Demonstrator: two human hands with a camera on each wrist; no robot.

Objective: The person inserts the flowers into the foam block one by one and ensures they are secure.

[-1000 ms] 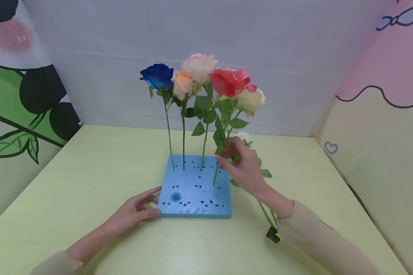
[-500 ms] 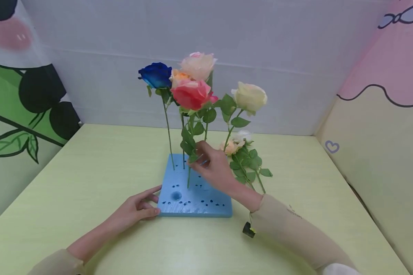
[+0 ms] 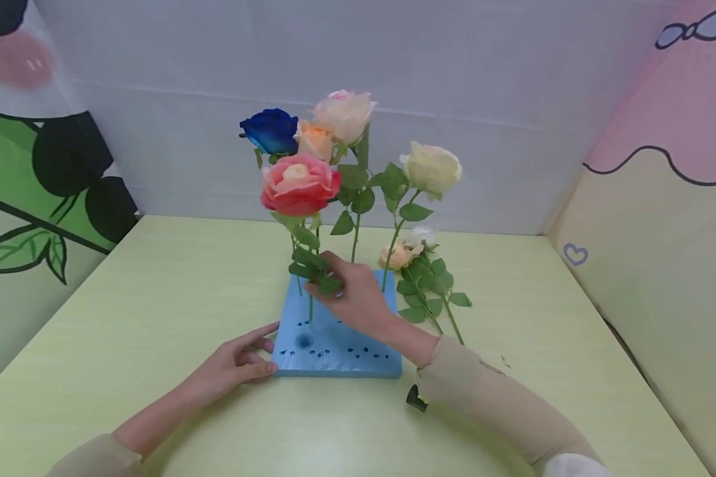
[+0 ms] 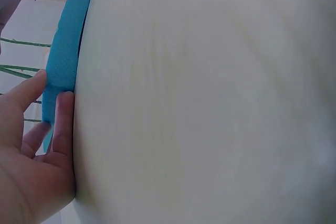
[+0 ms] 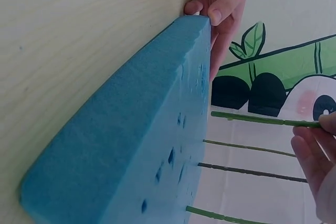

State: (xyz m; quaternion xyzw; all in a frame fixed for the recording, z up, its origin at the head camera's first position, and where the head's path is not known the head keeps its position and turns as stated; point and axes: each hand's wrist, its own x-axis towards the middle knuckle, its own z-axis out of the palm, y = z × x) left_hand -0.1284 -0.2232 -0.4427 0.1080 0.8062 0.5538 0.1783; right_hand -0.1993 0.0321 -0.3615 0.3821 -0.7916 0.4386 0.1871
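My right hand point(image 3: 358, 298) pinches a pink-red rose point(image 3: 300, 184) by its leafy stem, holding it upright over the blue foam block point(image 3: 334, 366). The lower tip of that stem point(image 5: 220, 114) shows, close to the block's holed face; whether it touches cannot be told. With fairly straight fingers, my left hand point(image 3: 233, 366) rests against the block's left side near the front corner. Standing in the block are a blue rose point(image 3: 270, 131), a peach rose point(image 3: 314, 140), a pale pink rose point(image 3: 345, 116) and a cream rose point(image 3: 432, 169).
A white rose point(image 3: 420, 235) and another peach rose point(image 3: 397, 256) lie on the table right of the block. A small black object point(image 3: 416, 399) lies beside the right sleeve. A pale wall point(image 3: 489, 132) stands behind the table point(image 3: 203, 271).
My right hand has carried the pink-red rose leftward across the block, from near the cream rose to in front of the blue and peach ones. My left hand stays put.
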